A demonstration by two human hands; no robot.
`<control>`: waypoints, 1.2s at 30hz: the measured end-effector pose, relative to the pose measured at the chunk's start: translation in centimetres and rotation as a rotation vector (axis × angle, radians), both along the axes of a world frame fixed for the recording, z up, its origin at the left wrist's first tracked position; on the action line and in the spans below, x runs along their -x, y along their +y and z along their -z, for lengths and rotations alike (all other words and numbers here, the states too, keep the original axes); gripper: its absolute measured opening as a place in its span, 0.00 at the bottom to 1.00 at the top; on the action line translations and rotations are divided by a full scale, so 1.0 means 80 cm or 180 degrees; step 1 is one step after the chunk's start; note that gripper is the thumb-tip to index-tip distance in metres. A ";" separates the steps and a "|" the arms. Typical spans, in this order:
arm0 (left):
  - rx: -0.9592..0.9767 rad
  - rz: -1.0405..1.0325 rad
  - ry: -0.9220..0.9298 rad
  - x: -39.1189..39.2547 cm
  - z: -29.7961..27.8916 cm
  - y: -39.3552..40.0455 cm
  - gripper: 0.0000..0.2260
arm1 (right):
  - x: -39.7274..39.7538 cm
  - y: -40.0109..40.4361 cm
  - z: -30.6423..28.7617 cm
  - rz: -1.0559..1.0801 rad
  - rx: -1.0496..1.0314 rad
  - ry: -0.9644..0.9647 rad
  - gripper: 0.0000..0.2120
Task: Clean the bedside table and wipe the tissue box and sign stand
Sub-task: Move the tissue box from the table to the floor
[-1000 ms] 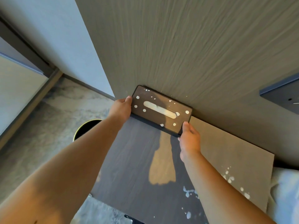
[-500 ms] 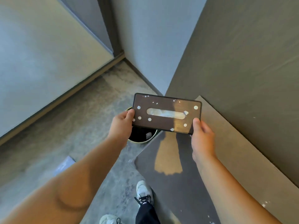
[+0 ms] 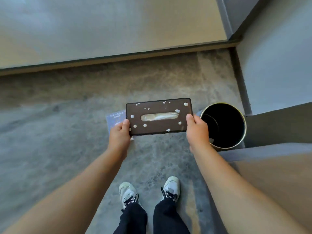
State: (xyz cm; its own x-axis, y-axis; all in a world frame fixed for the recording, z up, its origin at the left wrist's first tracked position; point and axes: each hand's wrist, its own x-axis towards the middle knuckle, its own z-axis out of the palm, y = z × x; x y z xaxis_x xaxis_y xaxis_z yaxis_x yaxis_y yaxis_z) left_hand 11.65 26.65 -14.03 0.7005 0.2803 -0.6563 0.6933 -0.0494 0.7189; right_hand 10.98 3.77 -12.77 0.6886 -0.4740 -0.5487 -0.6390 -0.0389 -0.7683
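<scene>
Tissue box [image 3: 158, 116] held level over the carpet, away from the surface [image 3: 276, 176] at my right. My left hand [image 3: 120, 134] grasps its left end, my right hand [image 3: 197, 130] its right end. White specks dot its top. Open bin [image 3: 224, 125] just right of it.

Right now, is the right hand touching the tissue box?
Touching. The head view shows the right hand gripping the right end of the tissue box, its thumb pressed on the top face, while the left hand holds the other end.

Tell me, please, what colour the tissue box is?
Dark brown, speckled with white spots; head view.
</scene>
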 end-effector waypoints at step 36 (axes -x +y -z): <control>-0.0832 0.0746 0.0369 -0.041 0.450 0.049 0.16 | -0.061 0.032 0.468 -0.0988 0.0399 0.0741 0.16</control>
